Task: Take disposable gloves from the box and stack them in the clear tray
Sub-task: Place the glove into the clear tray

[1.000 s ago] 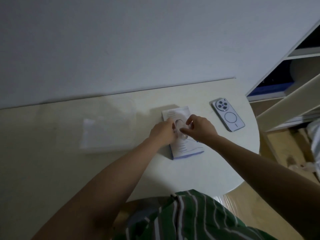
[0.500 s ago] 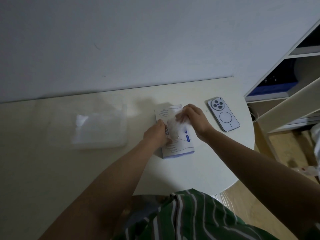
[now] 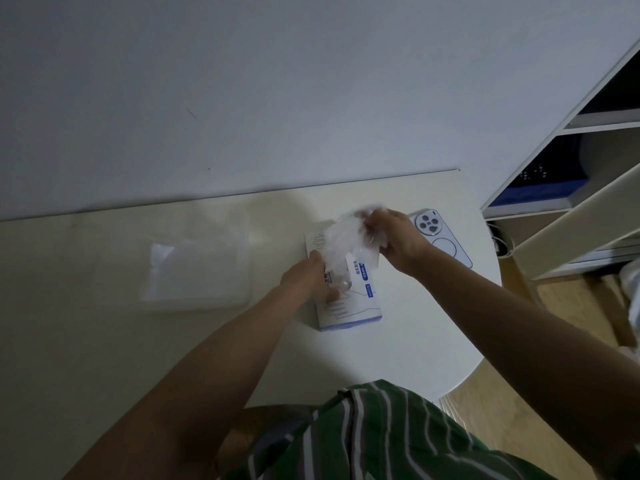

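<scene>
Crumpled clear glove (image 3: 343, 237) pinched in right hand (image 3: 398, 240) above white box (image 3: 349, 313), box gripped on counter (image 3: 381, 358) by left hand (image 3: 308, 282), blue label print unreadable, clear tray (image 3: 194, 304) lying left of box.

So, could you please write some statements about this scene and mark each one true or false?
1. The right hand grips a clear glove over the box. True.
2. The phone lies left of the box. False: the phone lies right of it.
3. The left hand rests on the box. True.
4. The gripped glove lies in the clear tray. False: it is at the box; the clear tray stands to the left, apart.
</scene>
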The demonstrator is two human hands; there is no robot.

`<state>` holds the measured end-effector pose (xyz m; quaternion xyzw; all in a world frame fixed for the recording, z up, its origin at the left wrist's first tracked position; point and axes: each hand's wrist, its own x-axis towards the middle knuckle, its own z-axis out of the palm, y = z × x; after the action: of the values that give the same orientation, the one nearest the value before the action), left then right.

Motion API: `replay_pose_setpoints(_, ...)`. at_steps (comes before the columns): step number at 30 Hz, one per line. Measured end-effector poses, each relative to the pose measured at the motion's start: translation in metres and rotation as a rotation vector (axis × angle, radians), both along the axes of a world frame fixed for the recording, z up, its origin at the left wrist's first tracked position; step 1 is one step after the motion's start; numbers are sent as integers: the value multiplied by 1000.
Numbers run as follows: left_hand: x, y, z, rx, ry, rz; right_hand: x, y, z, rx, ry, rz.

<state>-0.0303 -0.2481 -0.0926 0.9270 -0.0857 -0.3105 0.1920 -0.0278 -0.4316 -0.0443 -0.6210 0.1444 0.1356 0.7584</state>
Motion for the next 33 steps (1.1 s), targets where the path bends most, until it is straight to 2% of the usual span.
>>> replay_pose_setpoints(2,4,3,4,-84,-29,40,-1,-2,0,-86,13,60)
replay_pose_setpoints(7,4,14,18,-312,-547,122,-2,6,-5,-156,101,17)
replay_pose_setpoints(9,5,15,21,-364,-587,204,-1,12,-4,-137,70,-19)
replay_pose_setpoints(10,6,15,24,-370,-512,294,-1,16,-2,-119,43,-50)
replay_pose_setpoints(12,10,14,31,-443,-152,544,0,24,0,-73,-8,-109)
replay_pose_setpoints(14,10,15,37,-669,257,730,0,33,-1,-42,-47,-141)
replay_pose_setpoints(15,9,16,40,-801,383,770,-1,37,-3,-44,-58,-151)
replay_pose_setpoints(17,11,18,42,-1061,477,829,-3,48,-6,-87,-82,-157)
replay_pose_setpoints(19,14,22,44,-1249,443,917,-7,59,-9,-117,-98,-142)
replay_pose_setpoints(20,16,23,46,-1282,393,946,-9,64,-11,-120,-95,-135)
replay_pose_setpoints(22,19,27,48,-1221,255,937,-11,73,-13,-122,-84,-133)
replay_pose_setpoints(25,20,36,48,-1032,41,863,-11,84,-13,-117,-63,-127)
replay_pose_setpoints(30,30,67,55,-1074,-21,773,1,97,-7,116,-5,-271)
replay_pose_setpoints(33,36,99,56,-1001,-92,601,9,99,-2,172,17,-319)
